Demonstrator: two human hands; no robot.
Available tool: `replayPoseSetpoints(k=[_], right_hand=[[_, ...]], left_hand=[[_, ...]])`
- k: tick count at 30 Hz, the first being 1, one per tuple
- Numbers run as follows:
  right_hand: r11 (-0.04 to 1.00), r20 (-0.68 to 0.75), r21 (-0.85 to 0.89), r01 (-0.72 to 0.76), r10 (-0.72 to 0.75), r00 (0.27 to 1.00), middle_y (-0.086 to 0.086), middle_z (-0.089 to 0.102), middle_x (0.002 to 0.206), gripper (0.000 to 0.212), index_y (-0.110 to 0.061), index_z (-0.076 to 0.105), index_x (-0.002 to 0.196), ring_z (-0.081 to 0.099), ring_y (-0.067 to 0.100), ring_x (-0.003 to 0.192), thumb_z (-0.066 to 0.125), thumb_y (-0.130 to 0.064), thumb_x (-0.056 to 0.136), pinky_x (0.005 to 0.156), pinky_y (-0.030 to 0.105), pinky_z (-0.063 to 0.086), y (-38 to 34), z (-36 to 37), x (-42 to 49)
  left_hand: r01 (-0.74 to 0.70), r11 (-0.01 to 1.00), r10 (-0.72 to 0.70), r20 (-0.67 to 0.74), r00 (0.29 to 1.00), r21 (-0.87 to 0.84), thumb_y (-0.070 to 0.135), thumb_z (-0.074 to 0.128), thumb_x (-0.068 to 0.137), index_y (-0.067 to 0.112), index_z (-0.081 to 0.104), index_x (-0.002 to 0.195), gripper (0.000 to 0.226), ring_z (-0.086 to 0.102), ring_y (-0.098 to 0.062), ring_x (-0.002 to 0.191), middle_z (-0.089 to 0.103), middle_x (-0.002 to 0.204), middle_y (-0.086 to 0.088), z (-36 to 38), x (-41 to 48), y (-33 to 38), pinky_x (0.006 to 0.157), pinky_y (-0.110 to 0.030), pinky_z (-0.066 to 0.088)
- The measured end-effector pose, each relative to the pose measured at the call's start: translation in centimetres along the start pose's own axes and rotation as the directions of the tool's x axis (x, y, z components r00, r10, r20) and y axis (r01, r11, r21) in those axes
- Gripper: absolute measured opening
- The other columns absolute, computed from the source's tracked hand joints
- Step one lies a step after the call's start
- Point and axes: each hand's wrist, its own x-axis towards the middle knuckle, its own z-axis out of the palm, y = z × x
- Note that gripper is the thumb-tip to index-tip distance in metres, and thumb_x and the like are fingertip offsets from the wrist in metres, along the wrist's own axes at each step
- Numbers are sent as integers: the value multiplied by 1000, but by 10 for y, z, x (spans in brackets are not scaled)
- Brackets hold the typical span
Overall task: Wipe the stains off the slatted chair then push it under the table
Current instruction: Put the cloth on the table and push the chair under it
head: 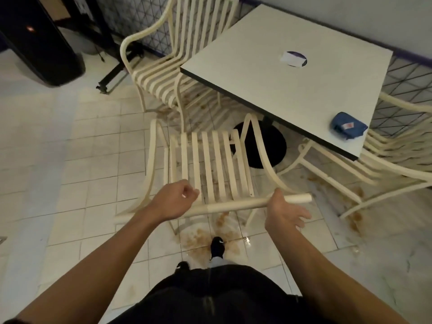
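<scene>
— Where's the slatted chair?
— Centre frame, its front near the table edge. Right hand splayed loose against the top rail. Left hand curled over it, grip unclear.
— Cloth?
— Blue cloth lying on the table's right corner.

Smooth cream chair; glossy tiled floor.

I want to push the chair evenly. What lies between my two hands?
Head view: the slatted chair's top rail runs between left hand and right hand, slat ends just beyond.
</scene>
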Motion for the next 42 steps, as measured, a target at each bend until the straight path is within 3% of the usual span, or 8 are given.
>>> replayPoseSetpoints(k=[3,5,7,9,12,24,30,42], right_hand=[[843,21,-117,526,-527,850,6,44,113,38,-17,47,110,50,28,102,69,-33,82,84,38,46,4,-9,-1],[509,279,-186,840,-792,542,-1,51,106,15,-21,58,98,50,22,102,64,-29,86,88,35,43,7,-11,2],[182,549,-218,959,-790,275,-4,59,110,17,-24,65,102,51,22,109,59,-33,89,97,38,40,7,-6,4],[-25,755,-335,942,-606,252,-1,59,127,32,-28,64,117,47,26,121,47,-42,93,107,44,31,6,3,3],[-184,829,-511,840,-364,425,8,58,129,48,-30,63,122,45,33,124,27,-51,98,112,50,22,6,0,2],[-81,796,-430,899,-503,336,-5,67,79,39,-30,74,94,59,21,83,40,-50,95,93,39,39,26,-35,-3],[140,796,-405,903,-431,424,0,67,70,35,-22,75,86,62,18,66,51,-47,91,70,34,55,32,-42,-2],[352,751,-377,857,-425,505,2,64,79,29,-24,61,68,57,14,55,57,-43,89,55,29,51,63,-27,-19]], left_hand=[[-64,960,24,147,989,272,61,32,96,27,52,132,53,52,-27,121,57,133,-1,13,2,-10,99,-43,43],[-81,927,25,156,987,366,64,21,96,29,44,140,61,48,-31,125,52,140,-5,20,-1,-19,101,-45,39],[-94,922,32,169,985,375,68,14,94,29,43,140,67,50,-30,121,54,137,-4,24,-3,-29,99,-46,40],[-117,914,55,168,984,388,75,9,89,29,49,129,73,58,-25,104,62,119,1,26,-5,-38,91,-45,46],[-161,883,96,167,981,442,79,10,86,27,50,106,69,59,-19,82,63,92,6,24,-9,-40,79,-40,51],[-246,756,266,60,962,606,74,4,85,25,53,95,70,48,-17,75,59,86,6,27,-33,-60,75,-37,41],[-251,714,320,14,947,653,71,-8,85,26,58,103,82,52,-24,115,68,106,8,35,-45,-79,100,-51,27],[-293,697,391,-5,920,654,77,-5,84,28,60,108,84,56,-29,106,66,107,10,-5,-7,-99,99,-58,30]])
